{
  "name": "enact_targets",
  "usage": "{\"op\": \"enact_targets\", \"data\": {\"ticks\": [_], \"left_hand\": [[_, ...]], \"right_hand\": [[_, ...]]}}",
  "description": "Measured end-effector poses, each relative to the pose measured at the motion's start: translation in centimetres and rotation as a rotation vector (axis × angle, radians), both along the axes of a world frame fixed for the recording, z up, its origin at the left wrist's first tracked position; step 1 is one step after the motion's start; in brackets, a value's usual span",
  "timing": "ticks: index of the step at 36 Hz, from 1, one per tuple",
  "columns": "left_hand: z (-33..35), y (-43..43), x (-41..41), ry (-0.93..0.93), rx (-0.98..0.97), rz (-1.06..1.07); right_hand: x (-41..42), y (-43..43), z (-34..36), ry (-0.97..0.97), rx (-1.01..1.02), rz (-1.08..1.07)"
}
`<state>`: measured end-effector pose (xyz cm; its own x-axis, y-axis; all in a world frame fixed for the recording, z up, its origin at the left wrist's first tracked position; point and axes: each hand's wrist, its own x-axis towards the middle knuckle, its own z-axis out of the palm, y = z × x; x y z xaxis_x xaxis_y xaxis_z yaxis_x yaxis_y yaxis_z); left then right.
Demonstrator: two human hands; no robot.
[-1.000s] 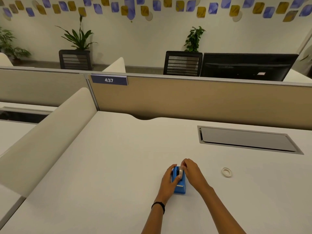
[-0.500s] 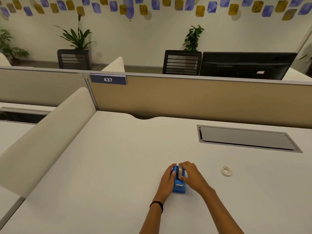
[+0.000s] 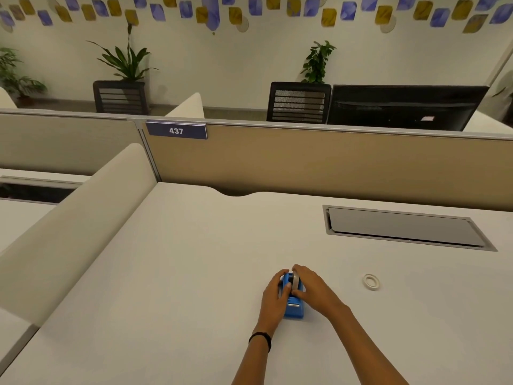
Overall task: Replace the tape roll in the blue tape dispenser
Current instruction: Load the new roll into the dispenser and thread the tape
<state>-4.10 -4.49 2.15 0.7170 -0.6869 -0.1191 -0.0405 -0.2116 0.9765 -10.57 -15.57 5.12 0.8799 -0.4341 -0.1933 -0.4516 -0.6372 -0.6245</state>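
The blue tape dispenser stands on the white desk, its cutter end toward me. A tape roll sits upright in its cradle. My left hand wraps the dispenser's left side, thumb resting near the roll. My right hand curls over the roll from the right, fingers on its top and thumb at its front. A second, thin white tape ring lies flat on the desk, well to the right of both hands.
A grey cable hatch is set into the desk at the back right. A tan partition with a "437" label bounds the far edge, and a cream divider bounds the left. A black monitor and chairs stand beyond.
My right hand has come down lower over the roll, pushing it deeper into the dispenser's cradle. My left hand keeps its hold on the dispenser's side.
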Motion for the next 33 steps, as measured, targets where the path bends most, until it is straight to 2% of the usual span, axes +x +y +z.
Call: {"op": "enact_targets", "data": {"ticks": [17,26,33], "left_hand": [[-0.3,-0.5,0.0,-0.039,-0.053,0.087],[-0.3,0.1,0.2,0.009,-0.064,0.055],[1.2,1.2,0.6,0.023,-0.118,-0.002]], "right_hand": [[-0.5,-0.5,1.7,-0.094,0.107,0.004],[-0.9,0.2,2.1,-0.173,0.143,-0.051],[-1.0,0.4,3.4,-0.186,0.272,-0.051]]}}
